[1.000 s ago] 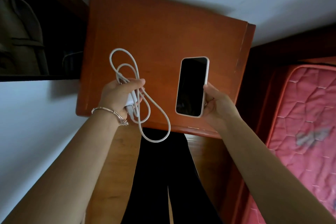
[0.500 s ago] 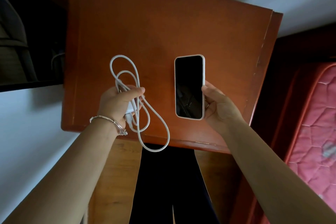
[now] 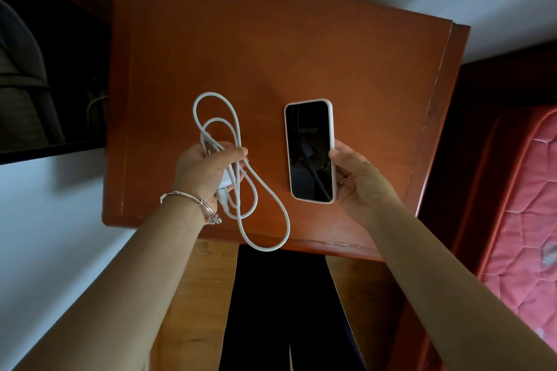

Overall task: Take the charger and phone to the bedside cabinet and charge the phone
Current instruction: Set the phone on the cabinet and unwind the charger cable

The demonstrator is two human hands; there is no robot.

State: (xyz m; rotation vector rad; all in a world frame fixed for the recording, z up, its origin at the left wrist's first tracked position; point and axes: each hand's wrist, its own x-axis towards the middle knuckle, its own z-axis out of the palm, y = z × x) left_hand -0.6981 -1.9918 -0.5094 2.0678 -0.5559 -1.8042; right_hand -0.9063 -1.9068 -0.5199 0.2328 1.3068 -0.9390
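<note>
While both arms reach out over the red-brown bedside cabinet (image 3: 271, 39), each grip has one of the task's things in it. The left grip (image 3: 205, 172) is curled round the white charger (image 3: 226, 182), whose plug body sits in the palm with its end poking out near the wrist. Its thumb lies across the top of the bundled white cable (image 3: 264, 249). Two loops of that cable stand out beyond the fingers toward the far side of the cabinet. A longer loop hangs toward the person and reaches just past the cabinet's near edge. A thin silver bracelet (image 3: 187, 197) circles the left wrist.

The right grip (image 3: 358, 181) pinches the phone (image 3: 309, 150) by its right long edge. The thumb is pressed on that edge and the other fingers are hidden beneath. The phone is face up, its screen dark, in a pale case, with its long side running away from the person. It lies just right of the cable loops, apart from them, over the middle of the cabinet top. Whether its back touches the wood or floats just above it is hard to tell from this angle.

A pink quilted mattress (image 3: 518, 220) lies to the right of the cabinet. Black trousers (image 3: 286, 310) show between the arms.
</note>
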